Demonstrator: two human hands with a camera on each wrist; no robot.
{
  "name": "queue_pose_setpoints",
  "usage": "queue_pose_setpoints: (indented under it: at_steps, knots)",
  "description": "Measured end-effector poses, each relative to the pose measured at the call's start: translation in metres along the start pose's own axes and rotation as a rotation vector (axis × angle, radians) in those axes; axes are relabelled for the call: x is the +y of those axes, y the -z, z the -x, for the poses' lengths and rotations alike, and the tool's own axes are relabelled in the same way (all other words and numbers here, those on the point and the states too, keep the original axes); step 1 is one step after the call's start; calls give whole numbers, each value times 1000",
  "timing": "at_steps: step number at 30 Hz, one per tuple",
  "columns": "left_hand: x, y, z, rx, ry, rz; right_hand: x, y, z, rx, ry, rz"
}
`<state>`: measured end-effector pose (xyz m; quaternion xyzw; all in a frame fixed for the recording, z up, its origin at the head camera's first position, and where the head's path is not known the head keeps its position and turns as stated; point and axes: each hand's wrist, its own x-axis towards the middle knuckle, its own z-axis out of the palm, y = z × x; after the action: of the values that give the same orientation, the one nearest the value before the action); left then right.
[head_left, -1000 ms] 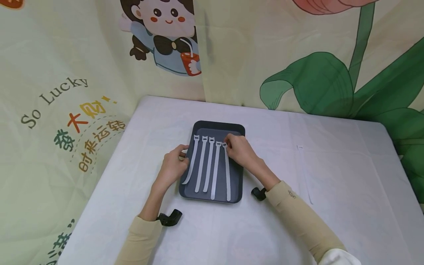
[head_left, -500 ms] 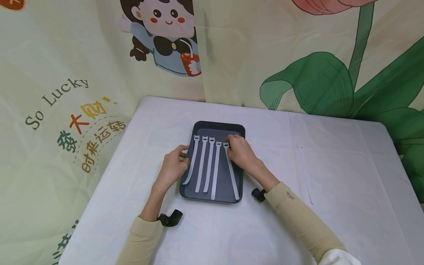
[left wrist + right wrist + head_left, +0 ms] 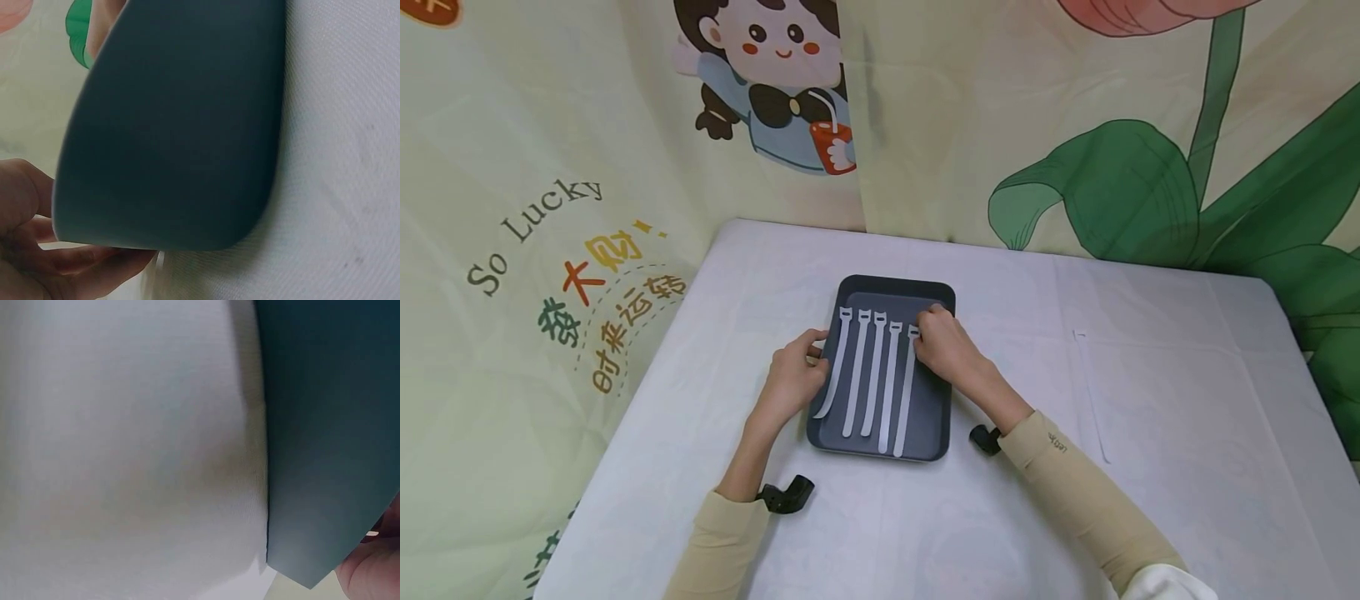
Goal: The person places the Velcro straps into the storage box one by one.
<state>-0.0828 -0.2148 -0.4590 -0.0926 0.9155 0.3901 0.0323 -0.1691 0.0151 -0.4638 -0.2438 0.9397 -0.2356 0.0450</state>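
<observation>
A dark grey rectangular tray (image 3: 934, 425) lies on the white-covered table, with several white strap-style cable ties (image 3: 853, 375) lengthwise in it, slotted heads at the far end. My left hand (image 3: 796, 377) grips the tray's left rim, thumb at the edge and fingers outside the wall. In the left wrist view those fingers (image 3: 94, 269) show beside the tray's outer wall (image 3: 175, 125). My right hand (image 3: 951, 346) reaches over the right rim and pinches the head of the rightmost cable tie (image 3: 906, 404). The right wrist view has mostly the tray's outside (image 3: 331, 437); the fingertips are hidden there.
A thin white strip (image 3: 1092, 400) lies on the white tablecloth (image 3: 1015, 533) to the right of the tray. Behind the table hangs a printed cloth (image 3: 925, 125) with a cartoon figure and large green leaves. Black wrist cameras (image 3: 787, 495) sit near both sleeves.
The rightmost cable tie's tail swung right, then back left beside its neighbour. Its head moved slightly right with my right hand. My left hand stays at the tray rim.
</observation>
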Motion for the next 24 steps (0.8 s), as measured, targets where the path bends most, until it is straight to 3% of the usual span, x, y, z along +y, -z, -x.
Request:
queue_pose_setpoints:
  at_steps: [11, 24]
  knots:
    - [2, -3, -2, -7, 7, -8, 1, 2, 4, 29, 4, -53]
    - [0, -1, -1, -5, -8, 5, 3, 9, 24, 192, 207, -116]
